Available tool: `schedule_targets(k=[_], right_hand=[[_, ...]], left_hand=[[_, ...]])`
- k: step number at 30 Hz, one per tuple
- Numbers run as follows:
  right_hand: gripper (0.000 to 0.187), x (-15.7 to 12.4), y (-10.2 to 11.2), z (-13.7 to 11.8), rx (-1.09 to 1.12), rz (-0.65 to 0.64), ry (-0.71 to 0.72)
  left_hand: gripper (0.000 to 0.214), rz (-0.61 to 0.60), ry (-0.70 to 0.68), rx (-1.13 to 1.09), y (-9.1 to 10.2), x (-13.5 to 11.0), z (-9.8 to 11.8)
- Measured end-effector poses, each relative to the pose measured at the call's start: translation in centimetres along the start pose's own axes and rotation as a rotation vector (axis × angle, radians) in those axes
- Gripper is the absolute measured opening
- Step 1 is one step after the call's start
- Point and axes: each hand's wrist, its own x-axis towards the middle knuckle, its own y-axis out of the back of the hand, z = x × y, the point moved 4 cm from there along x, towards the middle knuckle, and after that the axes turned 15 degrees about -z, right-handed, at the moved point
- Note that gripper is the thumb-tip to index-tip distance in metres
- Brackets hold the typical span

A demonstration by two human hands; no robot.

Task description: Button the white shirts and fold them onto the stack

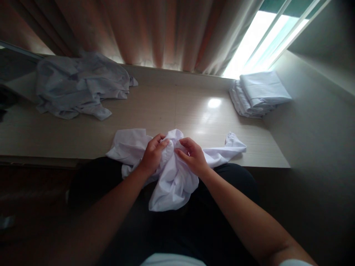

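A white shirt (177,184) lies over the front edge of the table and hangs down onto my lap. One sleeve stretches out to the right, ending in a cuff. My left hand (154,153) pinches the shirt near its collar, thumb on top of the fabric. Close beside it, my right hand (192,154) has thumb and forefinger closed on the other edge at the collar. Small buttons seem to show between the two hands, though the detail is faint.
A loose heap of white clothes (80,85) lies at the table's left. Folded white garments (262,92) are stacked at the right, by the wall (313,122). Curtains (155,33) and a bright window (257,40) stand behind the wooden table (194,107).
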Motion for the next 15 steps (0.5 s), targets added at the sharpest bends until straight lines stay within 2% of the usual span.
schedule_targets(k=[15], right_hand=[[0.02, -0.3, -0.1, 0.1, -0.108, -0.029, 0.049]], left_hand=[[0.03, 0.002, 0.008, 0.115, 0.2, -0.1, -1.8]])
